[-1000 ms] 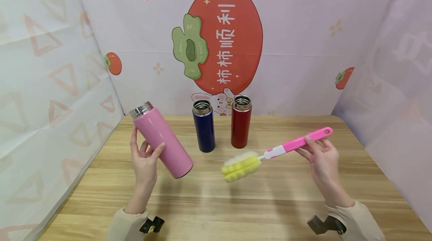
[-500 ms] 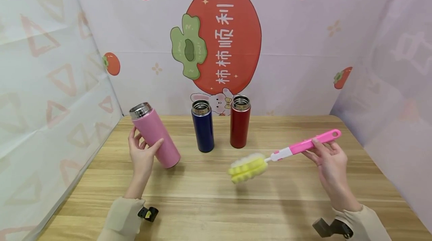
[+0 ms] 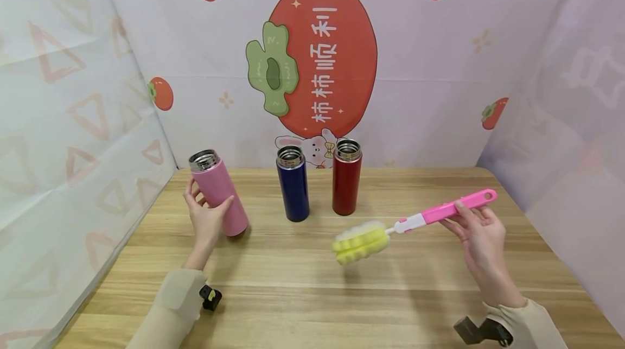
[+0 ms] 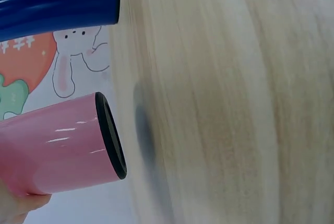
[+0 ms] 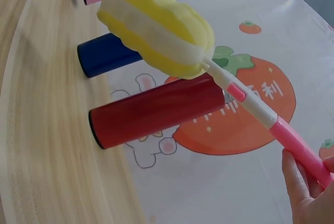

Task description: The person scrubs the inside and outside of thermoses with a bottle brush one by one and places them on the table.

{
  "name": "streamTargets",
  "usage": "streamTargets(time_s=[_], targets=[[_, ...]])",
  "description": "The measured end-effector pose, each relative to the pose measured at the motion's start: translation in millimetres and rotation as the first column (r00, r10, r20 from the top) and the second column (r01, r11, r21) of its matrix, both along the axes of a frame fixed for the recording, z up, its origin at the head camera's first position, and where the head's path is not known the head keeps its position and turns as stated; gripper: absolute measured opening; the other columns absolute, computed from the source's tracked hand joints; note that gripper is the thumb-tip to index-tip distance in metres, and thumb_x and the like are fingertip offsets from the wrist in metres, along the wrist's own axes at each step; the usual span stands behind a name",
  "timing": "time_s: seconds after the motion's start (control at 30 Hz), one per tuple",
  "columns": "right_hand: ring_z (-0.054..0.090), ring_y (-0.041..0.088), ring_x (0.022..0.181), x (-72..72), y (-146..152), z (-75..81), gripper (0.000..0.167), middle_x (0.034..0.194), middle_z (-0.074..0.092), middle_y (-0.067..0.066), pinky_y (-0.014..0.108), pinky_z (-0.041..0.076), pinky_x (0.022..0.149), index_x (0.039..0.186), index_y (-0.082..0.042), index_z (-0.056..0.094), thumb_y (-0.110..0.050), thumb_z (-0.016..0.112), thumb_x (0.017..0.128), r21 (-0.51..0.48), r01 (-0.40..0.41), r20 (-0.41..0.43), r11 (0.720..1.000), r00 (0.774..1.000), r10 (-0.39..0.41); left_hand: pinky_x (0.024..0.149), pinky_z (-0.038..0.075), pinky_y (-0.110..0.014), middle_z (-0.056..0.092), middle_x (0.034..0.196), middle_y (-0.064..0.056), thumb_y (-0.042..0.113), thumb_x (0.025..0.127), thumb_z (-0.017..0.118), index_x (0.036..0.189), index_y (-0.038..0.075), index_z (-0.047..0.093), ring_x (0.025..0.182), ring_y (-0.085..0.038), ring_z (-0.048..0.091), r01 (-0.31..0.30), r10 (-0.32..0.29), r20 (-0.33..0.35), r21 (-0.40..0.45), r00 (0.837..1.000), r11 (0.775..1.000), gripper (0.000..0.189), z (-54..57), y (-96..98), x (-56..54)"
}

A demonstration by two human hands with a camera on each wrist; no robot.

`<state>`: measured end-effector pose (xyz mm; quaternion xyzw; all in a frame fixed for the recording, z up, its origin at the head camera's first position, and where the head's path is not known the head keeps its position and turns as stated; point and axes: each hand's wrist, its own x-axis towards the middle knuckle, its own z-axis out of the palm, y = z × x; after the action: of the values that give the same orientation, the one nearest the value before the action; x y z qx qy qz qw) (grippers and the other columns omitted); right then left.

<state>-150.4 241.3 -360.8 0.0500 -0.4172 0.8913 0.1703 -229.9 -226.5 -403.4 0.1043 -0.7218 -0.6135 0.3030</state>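
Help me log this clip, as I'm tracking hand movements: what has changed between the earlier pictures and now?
The left hand has tipped the pink bottle more upright, its base swinging left and away from the person. The right hand has shifted the brush slightly right. Nothing was taken hold of or let go; the blue bottle and red bottle stayed standing where they were.

Room between pink bottle [image 3: 222,191], blue bottle [image 3: 294,189]; brush [image 3: 410,222] obstructs right.
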Motion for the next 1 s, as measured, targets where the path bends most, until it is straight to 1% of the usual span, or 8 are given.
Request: streamTargets(time_s=[0.1, 0.23, 0.5, 0.57, 0.67, 0.77, 0.9, 1.0], targets=[[0.065, 0.022, 0.072, -4.0, 5, -8.0, 0.01, 0.08, 0.065, 0.015, 0.034, 0.05, 0.068, 0.092, 0.004, 0.054, 0.007, 0.053, 0.083, 0.006, -0.01, -0.027, 1.0, 1.0, 0.01, 0.073, 0.04, -0.023, 0.036, 0.118, -0.005, 0.003, 0.066, 0.075, 0.136, 0.031, 0.019, 0.091, -0.014, 0.045, -0.003, 0.003, -0.01, -0.017, 1.0, 1.0, 0.093, -3.1, -2.8, -4.1], [0.065, 0.021, 0.072, -5.2, 6, -10.5, 0.01, 0.08, 0.065, 0.014, 0.034, 0.05, 0.068, 0.092, 0.004, 0.054, 0.005, 0.054, 0.083, 0.036, -0.007, -0.029, 0.999, 1.0, 0.009, 0.074, 0.04, -0.023, 0.036, 0.119, -0.006, 0.0, 0.066, 0.074, 0.136, 0.029, 0.019, 0.092, -0.015, 0.045, 0.017, -0.018, -0.023, -0.042, 1.0, 0.999, 0.093, -6.2, -5.7, -6.2], [0.065, 0.02, 0.069, 0.3, -1, 1.2, 0.008, 0.078, 0.065, 0.013, 0.033, 0.05, 0.067, 0.089, 0.003, 0.054, 0.007, 0.051, 0.084, 0.028, -0.017, 0.006, 0.999, 1.0, 0.017, 0.07, 0.041, -0.017, 0.035, 0.117, -0.004, -0.005, 0.064, 0.073, 0.136, 0.024, 0.019, 0.089, -0.013, 0.045, 0.052, -0.052, -0.01, -0.068, 0.999, 0.996, 0.095, -12.4, -9.7, -4.6], [0.065, 0.02, 0.069, -0.1, -1, 1.4, 0.008, 0.078, 0.065, 0.013, 0.033, 0.05, 0.067, 0.089, 0.002, 0.054, 0.008, 0.051, 0.084, 0.03, -0.012, 0.015, 0.999, 1.0, 0.011, 0.069, 0.041, -0.015, 0.035, 0.116, -0.003, -0.005, 0.065, 0.073, 0.136, 0.023, 0.018, 0.087, -0.012, 0.046, 0.06, -0.061, -0.005, -0.08, 0.998, 0.995, 0.095, -12.4, -10.7, -2.5], [0.065, 0.02, 0.069, -1.0, 0, 0.7, 0.008, 0.078, 0.065, 0.013, 0.033, 0.05, 0.066, 0.089, 0.002, 0.053, 0.008, 0.051, 0.084, 0.029, -0.009, 0.019, 1.0, 1.0, 0.009, 0.07, 0.041, -0.015, 0.034, 0.116, -0.004, -0.008, 0.065, 0.072, 0.137, 0.018, 0.016, 0.086, -0.013, 0.046, 0.081, -0.081, 0.014, -0.095, 0.997, 0.992, 0.094, -3.8, -7.6, 6.1], [0.065, 0.02, 0.069, -1.1, 0, 0.3, 0.007, 0.078, 0.065, 0.013, 0.033, 0.05, 0.067, 0.089, 0.003, 0.053, 0.007, 0.051, 0.084, 0.029, -0.011, 0.019, 1.0, 1.0, 0.01, 0.072, 0.04, -0.015, 0.033, 0.115, -0.001, -0.01, 0.065, 0.071, 0.137, 0.015, 0.014, 0.086, -0.013, 0.046, 0.103, -0.102, 0.016, -0.109, 0.995, 0.989, 0.096, -2.2, -7.7, 10.8], [0.065, 0.02, 0.069, -0.7, 0, 1.3, 0.007, 0.078, 0.066, 0.013, 0.032, 0.05, 0.067, 0.09, 0.002, 0.053, 0.007, 0.051, 0.084, 0.032, -0.014, 0.025, 0.999, 1.0, 0.013, 0.071, 0.041, -0.011, 0.032, 0.113, 0.003, -0.011, 0.064, 0.072, 0.137, 0.016, 0.012, 0.085, -0.009, 0.048, 0.114, -0.114, 0.006, -0.118, 0.994, 0.987, 0.099, -10.5, -12.6, 11.0], [0.065, 0.019, 0.069, -0.7, 0, 1.8, 0.007, 0.078, 0.066, 0.013, 0.032, 0.05, 0.067, 0.09, 0.002, 0.054, 0.007, 0.051, 0.084, 0.035, -0.008, 0.028, 0.999, 1.0, 0.007, 0.07, 0.041, -0.009, 0.032, 0.115, 0.0, -0.011, 0.064, 0.072, 0.138, 0.017, 0.011, 0.084, -0.009, 0.049, 0.116, -0.114, 0.022, -0.125, 0.993, 0.985, 0.099, -11.9, -14.2, 13.7]])
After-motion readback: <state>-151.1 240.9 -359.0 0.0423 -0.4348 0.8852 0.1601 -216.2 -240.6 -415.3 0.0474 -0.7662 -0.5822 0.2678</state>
